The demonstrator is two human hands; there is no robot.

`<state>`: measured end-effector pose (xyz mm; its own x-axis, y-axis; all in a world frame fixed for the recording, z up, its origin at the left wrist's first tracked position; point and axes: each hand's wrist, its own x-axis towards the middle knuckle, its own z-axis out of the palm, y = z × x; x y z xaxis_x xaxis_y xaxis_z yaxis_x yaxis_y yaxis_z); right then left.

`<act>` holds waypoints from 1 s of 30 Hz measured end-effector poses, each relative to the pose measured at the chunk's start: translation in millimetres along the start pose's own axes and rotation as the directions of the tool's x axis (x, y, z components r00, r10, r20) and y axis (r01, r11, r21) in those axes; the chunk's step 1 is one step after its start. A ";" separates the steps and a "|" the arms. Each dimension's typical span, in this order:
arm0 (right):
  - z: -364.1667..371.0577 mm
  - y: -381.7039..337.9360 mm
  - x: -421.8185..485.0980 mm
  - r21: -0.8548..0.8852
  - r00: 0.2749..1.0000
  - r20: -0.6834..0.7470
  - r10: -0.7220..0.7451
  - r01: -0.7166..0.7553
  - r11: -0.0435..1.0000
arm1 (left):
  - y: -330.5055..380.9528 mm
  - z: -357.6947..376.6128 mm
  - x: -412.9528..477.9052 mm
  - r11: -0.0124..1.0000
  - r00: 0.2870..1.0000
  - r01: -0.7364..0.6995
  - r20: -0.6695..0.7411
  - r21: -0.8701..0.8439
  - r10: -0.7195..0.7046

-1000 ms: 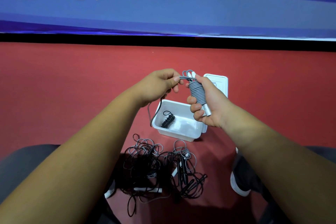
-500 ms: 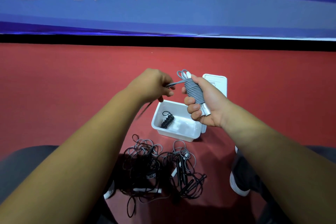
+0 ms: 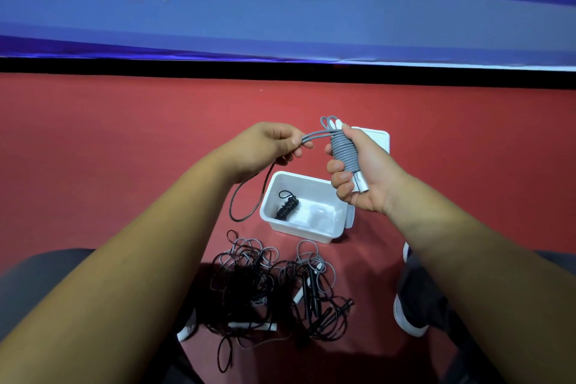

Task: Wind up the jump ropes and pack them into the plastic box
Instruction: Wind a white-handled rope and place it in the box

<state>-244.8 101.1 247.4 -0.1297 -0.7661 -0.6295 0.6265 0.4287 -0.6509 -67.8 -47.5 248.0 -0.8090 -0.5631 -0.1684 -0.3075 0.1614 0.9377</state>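
Since half a second ago the left hand [image 3: 265,146] has drawn a little further from the right hand [image 3: 364,171]. The slack loop [image 3: 240,206], then a blurred streak, now hangs in a clear curve just left of the plastic box [image 3: 311,235].

The left hand, above the box's far left corner, pinches a doubled strand of the grey jump rope [image 3: 344,151] between thumb and curled fingers. The right hand, above the box's far right corner, is wrapped around the wound coil and its white handles, and the strand spans the gap between the hands.

The box stands open on the red floor [image 3: 124,140]. One wound black rope [image 3: 286,207] lies in its left half; its right half shows only pale bottom. The lid [image 3: 378,137] lies beyond the box, mostly hidden behind the right hand.

Just on the near side of the box sits a tangle of loose ropes [image 3: 274,284], with a shoe [image 3: 405,312] right of it. Red floor runs left, right and beyond the box to a black strip [image 3: 280,67] under a blue banner [image 3: 280,25].
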 end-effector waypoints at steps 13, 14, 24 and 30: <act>3.7 4.5 -13.8 -0.235 0.898 0.363 0.249 -0.170 0.957 | 2.9 -0.3 -0.2 0.786 0.997 -0.070 0.020 0.614 0.073; 3.7 4.4 -14.4 -0.253 0.886 0.375 0.273 -0.186 0.949 | 4.4 0.0 -2.0 0.786 0.995 -0.083 0.014 0.613 0.094; 3.4 11.9 -15.4 -0.506 0.755 0.427 0.498 -0.257 0.823 | 13.5 -3.4 -5.4 0.942 0.993 -0.107 0.072 0.319 0.088; 2.2 19.8 -5.0 -0.431 0.878 0.229 0.421 -0.296 0.852 | 22.1 -0.6 -2.5 0.930 0.989 -0.144 0.035 0.337 0.141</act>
<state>-230.0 112.4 238.6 0.3258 -0.6017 -0.7292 0.2411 0.7987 -0.5513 -72.3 -43.0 269.3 -0.8615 -0.5057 -0.0454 -0.3383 0.5048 0.7942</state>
